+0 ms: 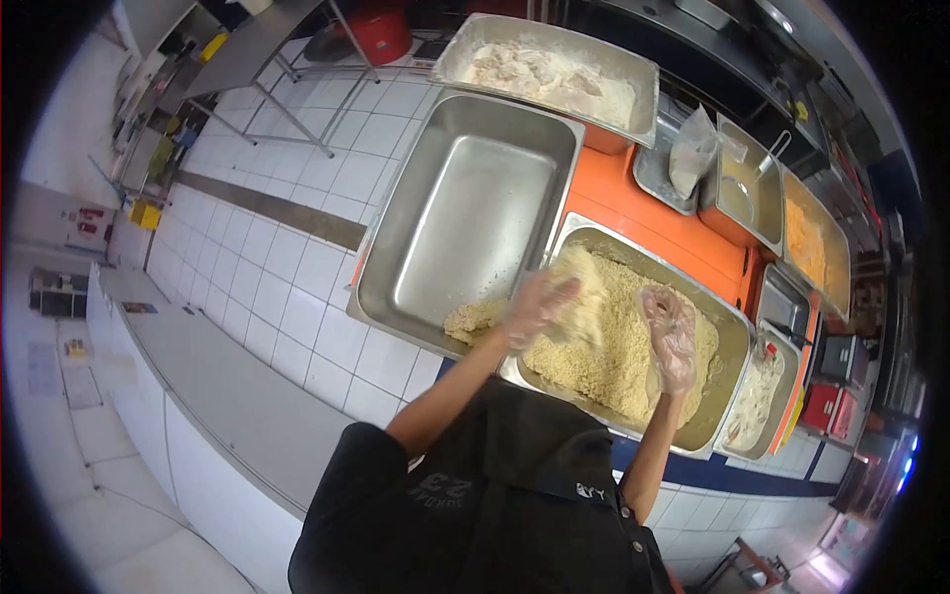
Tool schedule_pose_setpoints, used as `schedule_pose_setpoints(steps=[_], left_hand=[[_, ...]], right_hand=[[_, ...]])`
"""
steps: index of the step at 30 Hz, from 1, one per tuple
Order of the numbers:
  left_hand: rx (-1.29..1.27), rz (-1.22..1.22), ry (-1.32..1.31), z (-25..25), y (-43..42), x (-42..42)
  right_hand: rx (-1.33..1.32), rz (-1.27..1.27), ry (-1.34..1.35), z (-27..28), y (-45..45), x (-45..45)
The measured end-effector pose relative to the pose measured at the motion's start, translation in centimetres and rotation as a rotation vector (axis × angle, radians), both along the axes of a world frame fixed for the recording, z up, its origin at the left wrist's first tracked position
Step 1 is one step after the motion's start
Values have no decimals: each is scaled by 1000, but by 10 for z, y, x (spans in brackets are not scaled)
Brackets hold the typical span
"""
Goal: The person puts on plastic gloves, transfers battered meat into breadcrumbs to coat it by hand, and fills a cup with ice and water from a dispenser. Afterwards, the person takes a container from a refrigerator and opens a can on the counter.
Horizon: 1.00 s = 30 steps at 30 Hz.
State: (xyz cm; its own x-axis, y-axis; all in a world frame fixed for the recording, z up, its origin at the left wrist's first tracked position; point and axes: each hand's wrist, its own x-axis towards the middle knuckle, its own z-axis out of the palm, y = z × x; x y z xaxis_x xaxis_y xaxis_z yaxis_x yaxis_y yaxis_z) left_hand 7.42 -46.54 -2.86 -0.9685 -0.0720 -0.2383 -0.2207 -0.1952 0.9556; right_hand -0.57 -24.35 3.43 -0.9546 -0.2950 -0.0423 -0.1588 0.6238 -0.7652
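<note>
My left hand (534, 315), in a clear plastic glove and blurred by motion, grips a crumb-coated piece of food (582, 302), possibly meat, over the left end of the crumb pan. The pan (730, 342) is steel and full of pale yellow breadcrumbs (618, 361). My right hand (670, 337), also gloved, is over the crumbs on the right, fingers loosely extended and holding nothing visible. Left of the crumbs stands a large deep steel pan (473, 223). One breaded piece (473, 319) lies in its near right corner.
A pan of floured pieces (549, 79) stands at the back. On the orange surface (673, 233), a plastic bag (693, 153) rests on a small tray. Farther right are a pan of orange crumbs (807, 238) and one with white contents (760, 401). A grey counter (198, 356) runs along the left.
</note>
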Motion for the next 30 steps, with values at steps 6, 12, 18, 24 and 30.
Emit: schedule_pose_setpoints(steps=[6,12,18,24,30], left_hand=[[-557,148,144,-66,-100,-5],[-1242,-404,-46,-89,-80,11],[-1192,-363,31,-62,-86,10],[-866,-142,216,0,1,-17],[-1356,-681,486,-74,104,-31]], right_hand=[[67,-37,-196,-66,-16,2],[-192,-71,-223,-103,-13,19],[-464,-159,-278,-131,-12,46],[-950,-341,-751,-80,-44,59],[-1241,-553,-837,-136,-15,36]])
